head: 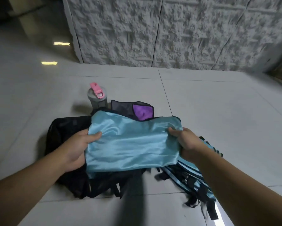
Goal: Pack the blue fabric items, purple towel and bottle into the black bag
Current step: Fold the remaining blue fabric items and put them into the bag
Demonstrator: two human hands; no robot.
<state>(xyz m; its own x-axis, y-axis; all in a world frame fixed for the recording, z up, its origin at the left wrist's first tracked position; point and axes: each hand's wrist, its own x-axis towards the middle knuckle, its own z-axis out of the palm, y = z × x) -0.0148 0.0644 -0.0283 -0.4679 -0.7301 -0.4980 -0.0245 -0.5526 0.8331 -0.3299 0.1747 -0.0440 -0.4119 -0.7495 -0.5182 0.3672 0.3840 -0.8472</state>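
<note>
Pale glossy tiled floor (210, 111), rough white textured wall panel (169, 30) behind. A folded blue satin piece (130, 142) is held up over the black bag (67, 131), which lies slumped on the floor. The left hand (78, 147) grips the piece's left edge, thumb on top, fingers underneath; the right hand (186, 142) pinches its right edge the same way. A 2nd blue item with black straps (191, 175) lies on the floor just right of the bag, partly under the right forearm. The purple towel (141, 112) sits in a dark mesh pouch (120, 106) beyond the bag. The bottle (97, 99), grey with a pink flip lid, stands upright beside the pouch.

Handling, as judged: the satin is light, limp and slippery, so an edge pinch at both sides is likely needed to keep the fold. The strapped item is likely to tangle; best gathered by its body. The bottle is rigid, best taken round the body. The bag mouth cannot be made out.
</note>
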